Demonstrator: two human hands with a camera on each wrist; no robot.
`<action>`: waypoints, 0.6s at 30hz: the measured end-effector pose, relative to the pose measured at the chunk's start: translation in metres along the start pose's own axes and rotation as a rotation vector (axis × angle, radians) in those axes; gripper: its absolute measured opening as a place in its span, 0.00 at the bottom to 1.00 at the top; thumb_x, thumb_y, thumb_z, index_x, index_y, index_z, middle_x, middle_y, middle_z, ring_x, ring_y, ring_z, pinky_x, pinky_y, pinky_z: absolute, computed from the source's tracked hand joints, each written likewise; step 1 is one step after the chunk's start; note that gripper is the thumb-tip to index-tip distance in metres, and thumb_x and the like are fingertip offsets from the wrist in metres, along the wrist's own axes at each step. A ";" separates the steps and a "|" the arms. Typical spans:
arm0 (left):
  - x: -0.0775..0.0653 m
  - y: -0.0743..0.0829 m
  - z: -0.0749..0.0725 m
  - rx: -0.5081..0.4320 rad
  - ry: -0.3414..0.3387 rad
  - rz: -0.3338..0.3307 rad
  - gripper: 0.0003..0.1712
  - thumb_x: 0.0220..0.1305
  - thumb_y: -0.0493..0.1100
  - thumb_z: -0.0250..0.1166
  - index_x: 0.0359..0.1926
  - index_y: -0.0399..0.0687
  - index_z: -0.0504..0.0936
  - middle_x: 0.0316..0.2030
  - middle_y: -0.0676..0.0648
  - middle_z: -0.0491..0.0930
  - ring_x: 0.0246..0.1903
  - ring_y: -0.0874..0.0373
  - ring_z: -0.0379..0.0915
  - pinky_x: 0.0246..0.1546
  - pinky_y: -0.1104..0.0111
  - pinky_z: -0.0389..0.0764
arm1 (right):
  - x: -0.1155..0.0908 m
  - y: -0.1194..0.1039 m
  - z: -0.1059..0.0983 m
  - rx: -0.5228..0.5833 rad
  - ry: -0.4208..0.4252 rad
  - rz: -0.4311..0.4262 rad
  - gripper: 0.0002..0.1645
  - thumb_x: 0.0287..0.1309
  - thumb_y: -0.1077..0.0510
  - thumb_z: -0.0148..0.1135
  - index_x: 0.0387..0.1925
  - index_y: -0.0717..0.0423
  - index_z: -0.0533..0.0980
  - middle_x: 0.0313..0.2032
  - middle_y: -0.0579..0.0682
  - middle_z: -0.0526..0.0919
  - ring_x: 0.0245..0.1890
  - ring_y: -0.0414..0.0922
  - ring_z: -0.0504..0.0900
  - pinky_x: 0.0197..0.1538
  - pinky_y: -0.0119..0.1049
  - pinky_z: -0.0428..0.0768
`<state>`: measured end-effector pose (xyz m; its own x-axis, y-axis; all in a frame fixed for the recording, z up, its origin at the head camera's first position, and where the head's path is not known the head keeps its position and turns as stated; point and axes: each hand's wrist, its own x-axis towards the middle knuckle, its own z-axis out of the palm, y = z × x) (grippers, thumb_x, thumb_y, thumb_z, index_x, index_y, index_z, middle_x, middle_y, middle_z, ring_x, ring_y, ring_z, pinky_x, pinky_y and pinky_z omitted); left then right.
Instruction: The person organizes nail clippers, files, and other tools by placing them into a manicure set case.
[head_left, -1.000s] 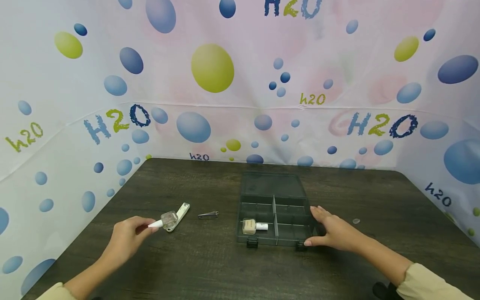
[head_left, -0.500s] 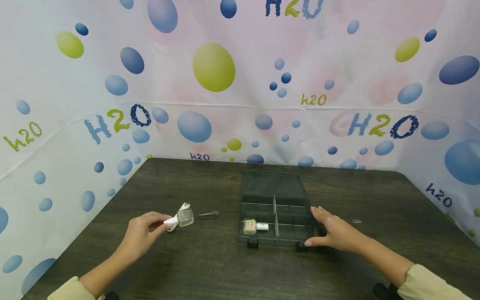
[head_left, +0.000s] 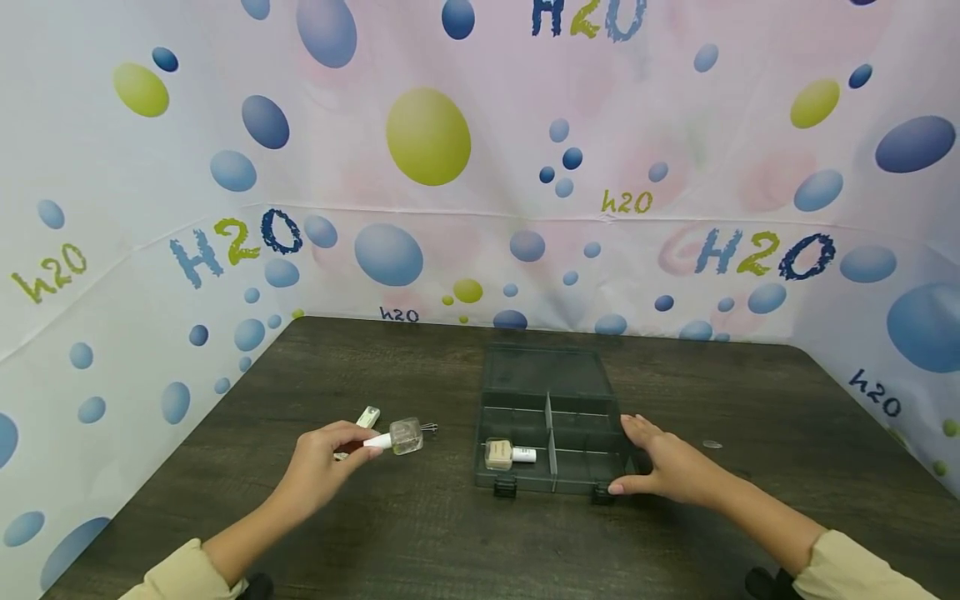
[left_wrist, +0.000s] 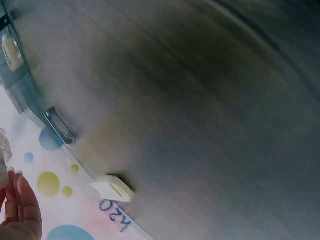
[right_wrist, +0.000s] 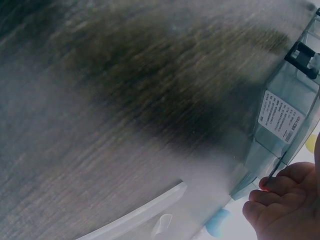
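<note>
In the head view my left hand (head_left: 318,467) pinches the white cap of a clear nail polish bottle (head_left: 407,437), held sideways above the table. Behind it, partly covered, lie a white nail clipper (head_left: 368,417) and a small metal clipper-like item (head_left: 430,427). My right hand (head_left: 671,462) rests against the right side of an opened dark, see-through compartment box (head_left: 528,482), thumb by the front latch. A beige nail polish bottle (head_left: 498,454) lies in the front left compartment. In the right wrist view fingertips (right_wrist: 265,184) touch the box edge.
The dark wooden table (head_left: 450,542) ends at a bubble-printed curtain (head_left: 480,200). A thin clear piece (head_left: 712,444) lies right of the box. The box lid (head_left: 547,371) lies back behind its compartments.
My left hand has moved right with the clear nail polish bottle, past the white nail clipper to in front of the small metal item. My right hand and the box stay still.
</note>
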<state>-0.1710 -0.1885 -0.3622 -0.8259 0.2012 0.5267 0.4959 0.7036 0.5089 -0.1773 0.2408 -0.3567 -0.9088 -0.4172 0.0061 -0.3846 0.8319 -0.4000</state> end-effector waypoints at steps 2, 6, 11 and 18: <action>0.001 0.004 0.004 -0.024 -0.011 0.010 0.07 0.46 0.33 0.71 0.31 0.43 0.86 0.29 0.51 0.83 0.25 0.71 0.74 0.23 0.77 0.77 | 0.000 0.000 0.001 -0.005 0.001 -0.001 0.64 0.41 0.31 0.65 0.64 0.75 0.56 0.64 0.75 0.56 0.64 0.71 0.56 0.58 0.65 0.65; 0.004 0.012 0.011 -0.056 -0.034 0.007 0.07 0.47 0.34 0.71 0.31 0.43 0.86 0.30 0.50 0.83 0.25 0.69 0.76 0.25 0.77 0.78 | 0.000 0.001 0.001 -0.006 0.002 -0.001 0.64 0.41 0.31 0.65 0.65 0.75 0.56 0.64 0.75 0.56 0.64 0.71 0.55 0.58 0.65 0.65; 0.009 0.021 0.022 -0.095 -0.055 -0.008 0.08 0.47 0.35 0.70 0.32 0.41 0.86 0.31 0.49 0.84 0.27 0.65 0.78 0.28 0.78 0.79 | 0.000 0.001 0.001 -0.002 0.009 -0.009 0.64 0.41 0.31 0.65 0.64 0.76 0.56 0.64 0.75 0.56 0.64 0.71 0.56 0.58 0.64 0.65; 0.012 0.030 0.036 -0.149 -0.094 0.001 0.07 0.50 0.37 0.69 0.33 0.40 0.86 0.33 0.48 0.84 0.28 0.62 0.79 0.30 0.78 0.79 | 0.000 0.001 0.001 -0.001 0.006 -0.010 0.64 0.41 0.31 0.65 0.64 0.76 0.56 0.64 0.76 0.56 0.64 0.71 0.56 0.57 0.65 0.66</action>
<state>-0.1757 -0.1400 -0.3648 -0.8432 0.2699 0.4650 0.5256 0.5957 0.6073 -0.1778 0.2409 -0.3575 -0.9058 -0.4234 0.0153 -0.3938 0.8282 -0.3988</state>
